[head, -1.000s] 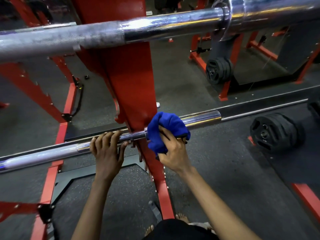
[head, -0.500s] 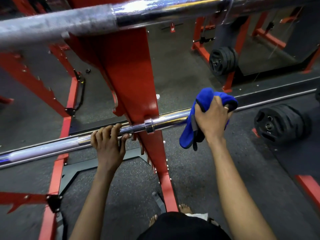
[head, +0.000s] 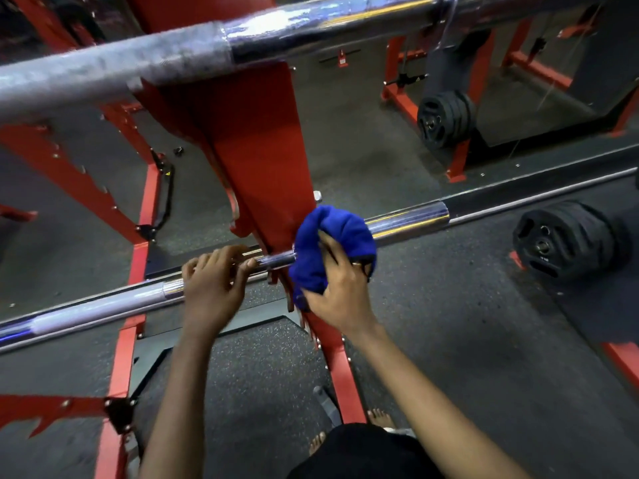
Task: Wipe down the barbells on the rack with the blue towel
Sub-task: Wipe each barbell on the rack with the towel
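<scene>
A chrome barbell (head: 408, 221) lies across the lower hooks of the red rack (head: 256, 157), running from lower left to right. My right hand (head: 340, 288) grips the blue towel (head: 332, 243), which is wrapped over the bar's sleeve just right of the rack upright. My left hand (head: 214, 288) rests on top of the bar's shaft left of the upright, fingers curled over it. A second barbell (head: 242, 43) crosses the top of the view, close to the camera.
Stacks of black weight plates (head: 567, 240) sit on the floor at right, and another stack (head: 446, 119) on a peg farther back. Red rack frames (head: 69, 174) stand at left. My bare feet (head: 378, 418) are on the dark rubber floor below.
My right hand slid the towel from the outer sleeve back left along the bar to the collar beside the upright. My left hand stayed on the shaft.
</scene>
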Available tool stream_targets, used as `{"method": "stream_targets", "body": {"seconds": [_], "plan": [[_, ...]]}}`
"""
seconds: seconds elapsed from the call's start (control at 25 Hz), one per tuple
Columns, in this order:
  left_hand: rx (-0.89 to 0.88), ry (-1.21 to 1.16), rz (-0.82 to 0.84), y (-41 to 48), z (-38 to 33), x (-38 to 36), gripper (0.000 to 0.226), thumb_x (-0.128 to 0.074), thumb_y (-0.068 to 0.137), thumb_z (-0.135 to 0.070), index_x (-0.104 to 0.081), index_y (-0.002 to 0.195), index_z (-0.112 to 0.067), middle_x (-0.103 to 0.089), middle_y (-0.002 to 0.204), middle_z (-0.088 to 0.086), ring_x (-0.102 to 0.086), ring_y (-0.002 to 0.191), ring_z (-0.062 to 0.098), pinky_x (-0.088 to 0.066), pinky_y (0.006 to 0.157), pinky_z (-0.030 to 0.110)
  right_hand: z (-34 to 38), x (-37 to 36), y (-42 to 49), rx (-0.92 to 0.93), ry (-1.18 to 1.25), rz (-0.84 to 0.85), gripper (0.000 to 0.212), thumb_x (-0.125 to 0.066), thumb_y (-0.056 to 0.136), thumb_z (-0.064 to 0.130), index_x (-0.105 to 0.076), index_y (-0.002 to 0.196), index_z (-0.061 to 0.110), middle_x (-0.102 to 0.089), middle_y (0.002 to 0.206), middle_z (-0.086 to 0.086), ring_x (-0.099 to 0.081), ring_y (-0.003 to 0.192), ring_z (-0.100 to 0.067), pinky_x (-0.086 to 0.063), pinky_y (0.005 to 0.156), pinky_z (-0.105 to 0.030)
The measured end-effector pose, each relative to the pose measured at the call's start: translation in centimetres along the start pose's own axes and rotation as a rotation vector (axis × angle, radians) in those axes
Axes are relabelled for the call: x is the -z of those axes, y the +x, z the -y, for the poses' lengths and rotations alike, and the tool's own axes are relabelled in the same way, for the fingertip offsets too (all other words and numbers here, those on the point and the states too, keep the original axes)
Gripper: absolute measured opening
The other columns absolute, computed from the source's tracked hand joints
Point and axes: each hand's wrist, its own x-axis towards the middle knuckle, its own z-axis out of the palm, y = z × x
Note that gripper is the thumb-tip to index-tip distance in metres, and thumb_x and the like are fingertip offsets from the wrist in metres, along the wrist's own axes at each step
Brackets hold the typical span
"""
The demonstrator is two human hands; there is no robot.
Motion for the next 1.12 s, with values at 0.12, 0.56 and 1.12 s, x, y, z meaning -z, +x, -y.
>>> {"method": "stream_targets", "body": {"seconds": [0.12,0.56,1.12], "plan": [[0.065,-0.016,-0.237,-3.1,-1.6,-3.3,0.048,-0.04,0.104,-0.038,-0.047,0.147,-0.018,-0.051,0.144,0.007,-0.037,0.141,0.029,-0.015,0.119,0.048,-2.7,1.1,-0.3,0.123,-0.072,-0.011,0.074,-0.081,0.07,0.03,-0.058,0.139,0.014,-0.057,0.147,-0.002,-0.061,0.12,-0.022,-0.038,0.11,-0.036],[0.05,-0.036,-0.271,-3.1,-0.9,-4.5,0.05,-0.042,0.103,-0.04,-0.042,0.149,-0.02,-0.041,0.145,0.004,-0.021,0.148,0.025,-0.003,0.121,0.049,-3.9,3.2,4.8,-0.302,-0.201,-0.248,0.064,-0.061,0.077,0.05,-0.059,0.127,0.009,-0.065,0.126,-0.006,-0.064,0.11,-0.036,-0.037,0.107,-0.061],[0.14,0.161,-0.299,0.4,-2.7,-1.1,0.046,-0.039,0.1,-0.036,-0.069,0.076,-0.011,-0.066,0.071,0.013,-0.06,0.073,0.036,-0.039,0.078,0.044,-9.8,5.9,2.0,0.004,-0.093,-0.179,0.074,-0.069,0.07,0.036,-0.054,0.137,0.008,-0.059,0.141,-0.008,-0.054,0.12,-0.023,-0.032,0.107,-0.035]]}}
